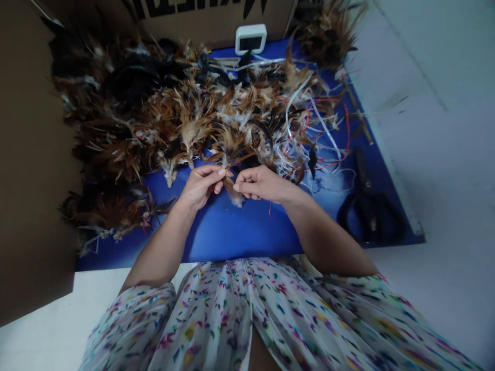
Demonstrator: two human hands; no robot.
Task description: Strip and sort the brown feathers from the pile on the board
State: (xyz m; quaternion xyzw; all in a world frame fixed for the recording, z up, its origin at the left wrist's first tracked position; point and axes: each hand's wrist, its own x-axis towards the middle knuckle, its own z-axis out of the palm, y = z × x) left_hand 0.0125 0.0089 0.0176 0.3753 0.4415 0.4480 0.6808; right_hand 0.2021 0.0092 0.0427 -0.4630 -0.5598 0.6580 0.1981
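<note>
A small brown feather (pixel 234 193) with a pale fluffy end lies between my hands, low over the blue tabletop (pixel 243 232). My left hand (pixel 204 184) pinches its upper end between thumb and forefinger. From the other side my right hand (pixel 257 183) is closed, its thumb and forefinger gripping the same feather near the middle. Just beyond my fingertips a heap of brown, black and white feathers (pixel 189 123) spreads across the table. Several feathers in it appear bunched.
Tangled white and red strings (pixel 294 159) lie to the right of the heap. Black-handled scissors (pixel 371 216) rest near the right edge. A small white device with a screen (pixel 250 39) stands at the back, before a cardboard box (pixel 209 23). Another cardboard panel (pixel 34 154) borders the left side.
</note>
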